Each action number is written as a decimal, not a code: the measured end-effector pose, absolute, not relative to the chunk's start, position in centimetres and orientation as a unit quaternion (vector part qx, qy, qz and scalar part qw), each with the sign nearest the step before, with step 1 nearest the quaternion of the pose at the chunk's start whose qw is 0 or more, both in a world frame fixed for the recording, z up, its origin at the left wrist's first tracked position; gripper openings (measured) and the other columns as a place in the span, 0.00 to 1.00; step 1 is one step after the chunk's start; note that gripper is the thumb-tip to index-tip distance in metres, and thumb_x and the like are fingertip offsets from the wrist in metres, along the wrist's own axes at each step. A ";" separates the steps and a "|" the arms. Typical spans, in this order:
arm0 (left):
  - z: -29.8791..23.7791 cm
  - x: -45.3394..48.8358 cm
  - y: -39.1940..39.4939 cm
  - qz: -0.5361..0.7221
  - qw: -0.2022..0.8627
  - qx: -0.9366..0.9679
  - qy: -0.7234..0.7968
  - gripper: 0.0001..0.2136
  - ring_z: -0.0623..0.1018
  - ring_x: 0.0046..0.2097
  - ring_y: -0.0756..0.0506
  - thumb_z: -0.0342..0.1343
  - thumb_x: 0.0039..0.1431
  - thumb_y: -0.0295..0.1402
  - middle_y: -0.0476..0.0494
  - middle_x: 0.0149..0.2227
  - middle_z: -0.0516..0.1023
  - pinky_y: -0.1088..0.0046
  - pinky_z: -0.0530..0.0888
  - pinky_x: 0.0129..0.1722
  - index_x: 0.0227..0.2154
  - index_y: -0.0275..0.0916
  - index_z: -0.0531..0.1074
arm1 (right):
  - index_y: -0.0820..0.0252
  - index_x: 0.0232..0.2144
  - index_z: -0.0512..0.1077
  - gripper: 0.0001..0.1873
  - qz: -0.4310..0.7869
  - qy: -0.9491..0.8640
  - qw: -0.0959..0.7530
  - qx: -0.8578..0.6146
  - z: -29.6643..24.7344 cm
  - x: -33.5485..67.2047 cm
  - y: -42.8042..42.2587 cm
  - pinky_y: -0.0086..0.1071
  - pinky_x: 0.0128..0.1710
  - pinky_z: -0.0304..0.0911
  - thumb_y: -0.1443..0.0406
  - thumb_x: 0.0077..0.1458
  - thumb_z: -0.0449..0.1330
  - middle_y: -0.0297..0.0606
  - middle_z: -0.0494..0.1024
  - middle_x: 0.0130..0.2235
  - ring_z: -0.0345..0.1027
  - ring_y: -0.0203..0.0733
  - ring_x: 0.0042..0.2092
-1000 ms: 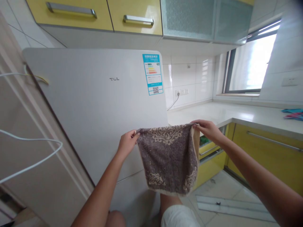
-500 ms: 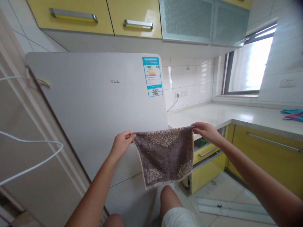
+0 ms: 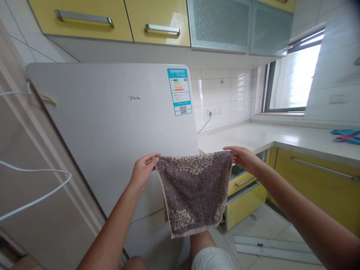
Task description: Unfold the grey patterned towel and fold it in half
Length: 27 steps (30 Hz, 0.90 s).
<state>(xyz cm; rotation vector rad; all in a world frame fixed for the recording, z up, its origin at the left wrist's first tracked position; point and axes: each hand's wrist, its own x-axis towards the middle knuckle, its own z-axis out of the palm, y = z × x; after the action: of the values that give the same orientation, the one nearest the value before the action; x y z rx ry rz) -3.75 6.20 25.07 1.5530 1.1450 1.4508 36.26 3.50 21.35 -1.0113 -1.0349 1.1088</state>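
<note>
A brown towel (image 3: 197, 191) with cream scroll patterns and a pale edge hangs spread out between my two hands. My left hand (image 3: 143, 168) pinches its upper left corner between thumb and fingers. At the upper right corner, my right hand (image 3: 244, 158) grips the cloth; part of those fingers is hidden behind it. A second layer of the towel peeks out behind its lower left side. Behind the towel stands the grey refrigerator (image 3: 112, 131), with a blue energy label (image 3: 180, 92) near its top right.
Yellow upper cabinets (image 3: 160, 15) hang above. To the right runs a white countertop (image 3: 239, 135) with colourful cloths (image 3: 347, 137). Beneath it, a yellow drawer (image 3: 246, 206) stands pulled out. A white panel (image 3: 275, 247) lies on the floor. A white cable (image 3: 36, 202) loops at left.
The towel hangs lower and shows a wider face, its bottom edge now over my knee. My fingers have shifted at both upper corners. The view has moved slightly.
</note>
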 end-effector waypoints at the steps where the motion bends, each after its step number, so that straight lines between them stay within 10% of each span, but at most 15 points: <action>1: 25.1 -3.8 6.2 0.561 0.358 0.601 0.444 0.29 0.77 0.34 0.48 0.71 0.37 0.51 0.45 0.33 0.82 0.71 0.73 0.38 0.42 0.37 0.80 | 0.59 0.39 0.80 0.15 0.486 -0.452 0.614 -0.426 21.3 36.4 3.6 0.25 0.30 0.65 0.62 0.47 0.67 0.34 0.76 0.28 0.68 0.32 0.30; 6: 25.5 -4.2 6.0 0.523 0.348 0.635 0.449 0.27 0.76 0.35 0.48 0.71 0.38 0.47 0.47 0.32 0.81 0.70 0.72 0.41 0.41 0.36 0.80 | 0.58 0.41 0.82 0.23 0.411 -0.527 0.578 -0.468 21.4 36.9 3.4 0.32 0.40 0.69 0.54 0.43 0.73 0.42 0.83 0.41 0.73 0.41 0.41; 16: 24.8 -3.8 7.1 0.278 0.164 0.771 0.549 0.26 0.78 0.52 0.38 0.64 0.44 0.35 0.35 0.52 0.80 0.64 0.71 0.52 0.50 0.35 0.76 | 0.58 0.36 0.82 0.26 0.359 -0.582 0.484 -0.546 21.0 37.2 3.1 0.33 0.33 0.67 0.48 0.38 0.70 0.35 0.77 0.27 0.67 0.37 0.30; 27: 25.0 -2.7 7.9 0.214 0.071 0.812 0.538 0.14 0.76 0.43 0.40 0.67 0.38 0.31 0.45 0.37 0.79 0.69 0.69 0.41 0.33 0.41 0.78 | 0.58 0.40 0.81 0.21 0.235 -0.725 0.326 -0.559 21.1 37.7 2.1 0.35 0.37 0.66 0.57 0.43 0.66 0.37 0.81 0.33 0.71 0.43 0.35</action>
<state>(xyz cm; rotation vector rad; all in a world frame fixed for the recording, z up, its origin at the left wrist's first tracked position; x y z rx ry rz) -2.68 7.94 24.99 2.4424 1.6166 0.6442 37.73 2.14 21.12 -1.4637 -1.9002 0.6165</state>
